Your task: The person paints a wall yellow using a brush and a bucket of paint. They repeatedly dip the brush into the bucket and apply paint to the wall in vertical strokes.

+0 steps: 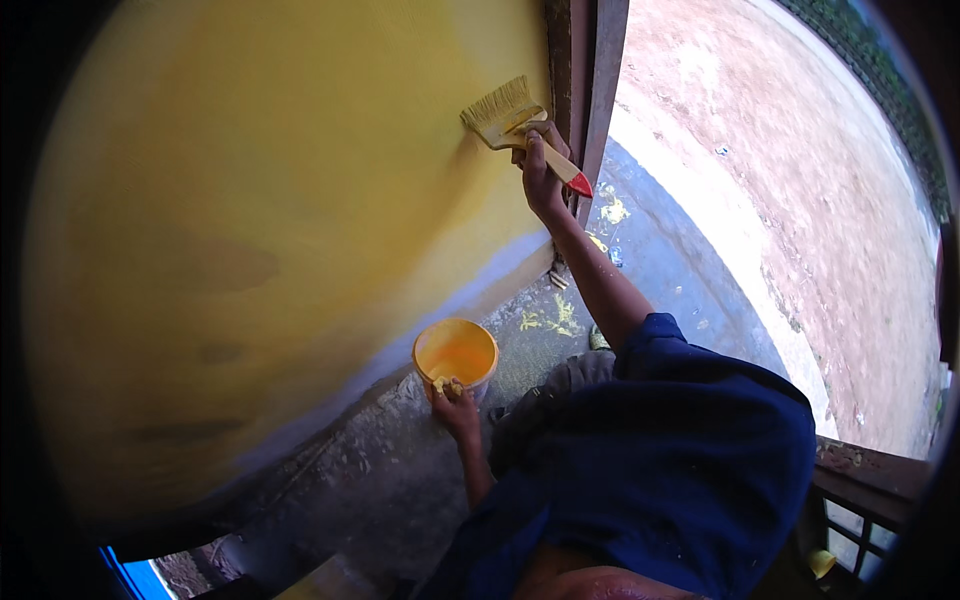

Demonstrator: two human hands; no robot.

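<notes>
A wide flat paintbrush (517,120) is gripped in my right hand (541,165). Its bristles are coated in pale yellow and lie close to the yellow-painted wall (322,150); whether they touch it I cannot tell. The wooden handle has a red tip, pointing down to the right. Lower down, my left hand (456,409) holds a paint bucket (454,326) by its near rim. The inside of the bucket is orange-yellow. A small yellowish lump, perhaps a rag or sponge, shows at the fingers of that hand. A paler strip runs along the wall's lower edge.
A dark wooden door frame (589,82) borders the wall on the right. Yellow paint splashes (559,315) mark the concrete floor (517,341). Beyond the frame lie a grey ledge (660,225) and bare reddish ground (750,135). A dark wooden frame with bars (870,476) stands at the lower right.
</notes>
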